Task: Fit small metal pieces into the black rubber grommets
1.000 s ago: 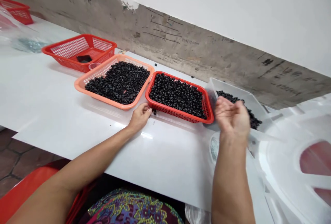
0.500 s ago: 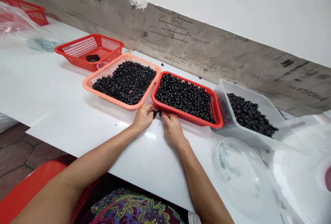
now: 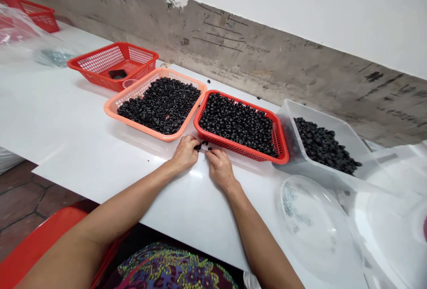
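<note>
My left hand [image 3: 184,153] and my right hand [image 3: 219,168] rest close together on the white table [image 3: 83,138], fingers curled around a few small black ring parts [image 3: 202,145] that lie just in front of the red basket [image 3: 279,157]. That red basket and the orange basket [image 3: 111,107] to its left are each full of such black parts. What exactly each hand pinches is too small to make out.
A clear plastic tub [image 3: 343,131] of black parts stands at the right. A clear lid with tiny metal pieces [image 3: 300,218] lies near the front right. An almost empty red basket [image 3: 100,64] and a plastic bag [image 3: 30,35] are at the far left.
My right hand came down from the clear tub at the right to the table beside my left hand. The small black parts now lie between both hands.
</note>
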`<state>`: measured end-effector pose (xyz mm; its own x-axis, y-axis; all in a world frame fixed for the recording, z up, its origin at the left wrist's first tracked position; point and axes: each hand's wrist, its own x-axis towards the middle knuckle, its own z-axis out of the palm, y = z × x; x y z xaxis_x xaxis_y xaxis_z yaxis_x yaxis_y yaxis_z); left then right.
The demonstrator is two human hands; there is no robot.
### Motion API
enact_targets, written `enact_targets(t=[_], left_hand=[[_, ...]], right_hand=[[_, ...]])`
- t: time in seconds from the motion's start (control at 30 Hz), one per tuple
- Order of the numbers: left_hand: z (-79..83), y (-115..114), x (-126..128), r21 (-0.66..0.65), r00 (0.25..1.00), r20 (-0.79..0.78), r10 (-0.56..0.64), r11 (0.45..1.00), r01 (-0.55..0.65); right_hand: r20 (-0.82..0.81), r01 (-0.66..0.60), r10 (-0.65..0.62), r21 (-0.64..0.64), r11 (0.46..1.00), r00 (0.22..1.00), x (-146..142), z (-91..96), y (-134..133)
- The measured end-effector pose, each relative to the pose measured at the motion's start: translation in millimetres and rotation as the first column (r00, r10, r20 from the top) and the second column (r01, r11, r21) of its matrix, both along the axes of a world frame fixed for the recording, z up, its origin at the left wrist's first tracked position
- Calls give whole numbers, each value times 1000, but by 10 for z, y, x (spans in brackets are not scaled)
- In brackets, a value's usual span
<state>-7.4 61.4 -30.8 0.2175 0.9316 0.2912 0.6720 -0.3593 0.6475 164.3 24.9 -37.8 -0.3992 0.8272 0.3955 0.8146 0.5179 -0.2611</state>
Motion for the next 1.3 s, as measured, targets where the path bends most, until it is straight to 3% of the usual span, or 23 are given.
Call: enact_targets(t=[0.2, 0.37, 0.67, 1.03, 1.3], left_hand=[[-10, -23, 5, 92, 999, -15, -45, 995, 46], [-6, -83, 25, 160, 976, -131, -174, 968, 194], [32, -91, 95, 184, 882, -333, -333, 895, 407], [46, -104, 133, 146, 874, -354, -333, 903, 404], [-1, -88, 154, 154, 871, -344, -350, 894, 420]], right_hand=[[-139, 43, -46, -24, 999, 989, 9, -10, -5], [-256, 119, -137, -85, 989, 957, 41, -4, 16], [-413, 119, -174, -156, 981, 894, 73, -14, 44], [-543, 171, -224, -146, 974, 809, 88, -37, 69], [-484, 98, -138, -108, 989, 864, 82, -57, 94]])
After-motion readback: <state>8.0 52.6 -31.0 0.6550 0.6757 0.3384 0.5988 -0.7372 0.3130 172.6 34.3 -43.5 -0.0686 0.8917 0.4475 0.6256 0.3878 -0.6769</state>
